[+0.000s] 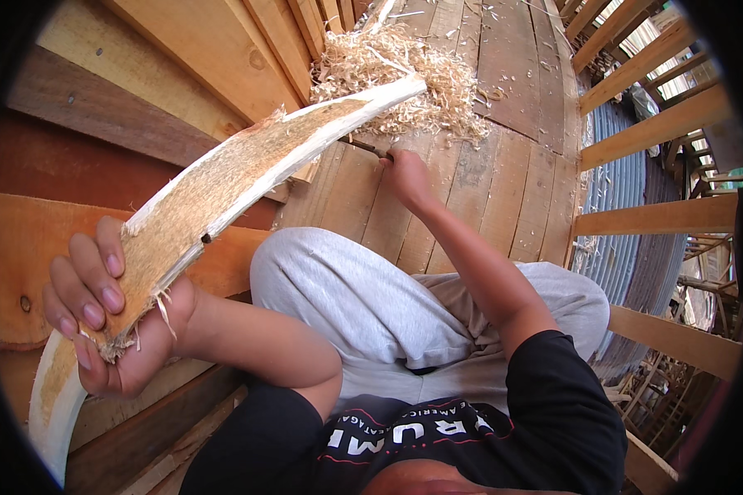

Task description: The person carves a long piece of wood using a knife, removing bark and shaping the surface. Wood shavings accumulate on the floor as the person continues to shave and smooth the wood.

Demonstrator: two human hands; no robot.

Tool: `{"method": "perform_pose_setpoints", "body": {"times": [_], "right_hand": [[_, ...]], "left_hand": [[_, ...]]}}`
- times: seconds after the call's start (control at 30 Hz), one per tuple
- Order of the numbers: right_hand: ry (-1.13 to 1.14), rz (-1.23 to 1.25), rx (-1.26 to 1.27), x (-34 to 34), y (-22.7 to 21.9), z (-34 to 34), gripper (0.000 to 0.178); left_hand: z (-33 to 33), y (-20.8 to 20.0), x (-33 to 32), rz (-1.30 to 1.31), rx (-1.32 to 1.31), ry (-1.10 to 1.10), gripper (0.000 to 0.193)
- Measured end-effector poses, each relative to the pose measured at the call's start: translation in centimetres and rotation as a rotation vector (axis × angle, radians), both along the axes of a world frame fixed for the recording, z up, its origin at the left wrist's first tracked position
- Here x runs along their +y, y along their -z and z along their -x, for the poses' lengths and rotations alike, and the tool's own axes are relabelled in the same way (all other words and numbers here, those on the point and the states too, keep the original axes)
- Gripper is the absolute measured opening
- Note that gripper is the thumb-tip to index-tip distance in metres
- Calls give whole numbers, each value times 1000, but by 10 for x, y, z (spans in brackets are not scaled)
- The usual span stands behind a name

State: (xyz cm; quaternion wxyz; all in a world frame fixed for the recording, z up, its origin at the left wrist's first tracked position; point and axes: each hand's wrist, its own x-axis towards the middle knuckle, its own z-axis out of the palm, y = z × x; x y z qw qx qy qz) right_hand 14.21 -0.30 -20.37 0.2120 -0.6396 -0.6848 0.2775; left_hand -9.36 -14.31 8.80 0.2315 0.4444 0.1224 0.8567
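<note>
A long, curved piece of pale wood (248,169) slants across the left half of the view, with a rough tan face and whitish edges. My left hand (144,330) is wrapped round its lower part, where loose fibres stick out, and the wood runs on below the hand. A small dark notch marks its near edge. Beyond my knees, my right hand (409,177) is closed on a slim, dark, knife-like tool (363,147) low by the floor. The tool points left toward the wood's underside, and its far end is partly hidden.
A heap of curled wood shavings (421,82) lies on the plank floor (504,190) past the wood's tip. Wooden boards (198,58) form a wall at left. At right stands a slatted railing (656,216) with corrugated metal sheets (623,181) beyond it. My bent legs (330,289) are near.
</note>
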Motion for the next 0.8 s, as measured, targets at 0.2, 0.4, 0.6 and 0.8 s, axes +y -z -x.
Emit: {"method": "perform_pose_setpoints", "body": {"times": [0.2,0.4,0.6,0.8], "right_hand": [[-44,27,1,7,-13,-11,19],[-192,104,-32,19,-10,-30,22],[-343,174,-27,28,-19,-58,24],[-434,272,-5,37,-37,-96,23]], "left_hand": [[1,1,0,5,8,12,14],[4,3,0,-35,85,48,17],[3,1,-1,-40,84,47,17],[6,3,-4,-38,90,50,16]]}}
